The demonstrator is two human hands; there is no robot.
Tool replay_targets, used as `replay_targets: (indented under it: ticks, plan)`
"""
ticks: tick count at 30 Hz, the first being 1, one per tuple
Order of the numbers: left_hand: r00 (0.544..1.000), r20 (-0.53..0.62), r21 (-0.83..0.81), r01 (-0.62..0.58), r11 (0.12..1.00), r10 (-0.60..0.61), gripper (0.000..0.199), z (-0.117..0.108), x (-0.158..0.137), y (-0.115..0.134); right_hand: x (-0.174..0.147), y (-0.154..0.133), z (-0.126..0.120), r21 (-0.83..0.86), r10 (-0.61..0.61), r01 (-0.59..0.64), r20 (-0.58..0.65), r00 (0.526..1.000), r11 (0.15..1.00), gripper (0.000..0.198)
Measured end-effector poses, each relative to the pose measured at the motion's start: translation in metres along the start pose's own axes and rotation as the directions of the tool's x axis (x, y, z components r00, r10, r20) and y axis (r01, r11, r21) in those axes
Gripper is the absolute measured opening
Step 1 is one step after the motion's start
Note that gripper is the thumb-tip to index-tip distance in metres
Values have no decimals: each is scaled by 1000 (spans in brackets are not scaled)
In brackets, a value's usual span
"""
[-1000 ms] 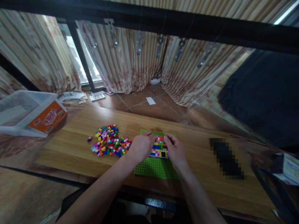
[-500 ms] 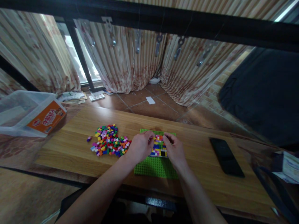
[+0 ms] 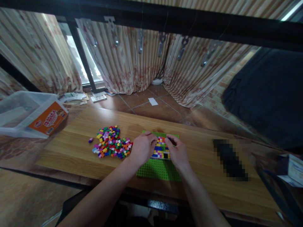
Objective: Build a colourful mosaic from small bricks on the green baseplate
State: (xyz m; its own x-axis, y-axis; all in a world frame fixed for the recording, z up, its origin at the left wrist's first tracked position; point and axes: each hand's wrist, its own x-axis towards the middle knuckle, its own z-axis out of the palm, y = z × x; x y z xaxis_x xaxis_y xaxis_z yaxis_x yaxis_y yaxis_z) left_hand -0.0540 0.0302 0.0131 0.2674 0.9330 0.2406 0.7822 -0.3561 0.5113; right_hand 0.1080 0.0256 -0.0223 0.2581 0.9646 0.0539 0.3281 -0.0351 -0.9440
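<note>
A green studded baseplate [image 3: 156,170] lies on the wooden table in front of me. Rows of small multicoloured toy bricks [image 3: 160,148] are fitted together over its middle, forming a patterned block. My left hand [image 3: 143,148] is at the left side of these rows, its thumb and fingertips pinched together over the upper left edge. Whatever it pinches is too small to make out. Opposite it, my right hand [image 3: 177,151] rests at the right side with curled fingers, the tips at the upper right corner of the rows. What lies between those fingers is hidden.
Left of the baseplate spreads a pile of loose bricks [image 3: 111,143], with one purple brick [image 3: 90,140] apart from it. A clear plastic bin [image 3: 26,110] with an orange label stands beyond the table's left end. A dark, pixelated object [image 3: 230,160] lies on the right.
Both hands stay in nearly the same place over the brick rows. A yellow bit at my left fingertips earlier is no longer clearly visible. The view has shifted very slightly.
</note>
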Motion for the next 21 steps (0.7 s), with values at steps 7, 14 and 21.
replay_targets:
  ticks: [7, 14, 21]
  plan:
    - [1000, -6, 85, 20, 996, -19, 19, 0, -1, 1, 1, 1, -1, -27, -4, 4, 12, 1000, 1000, 43]
    - [999, 33, 104, -4, 995, 0, 23, 0, -1, 0, -3, -4, 5, -103, -1, -1, -12, 1000, 995, 51]
    - [997, 80, 137, 5, 991, -16, 23, -1, -4, 3, -1, -10, 17, -144, -20, 17, -21, 1000, 989, 45]
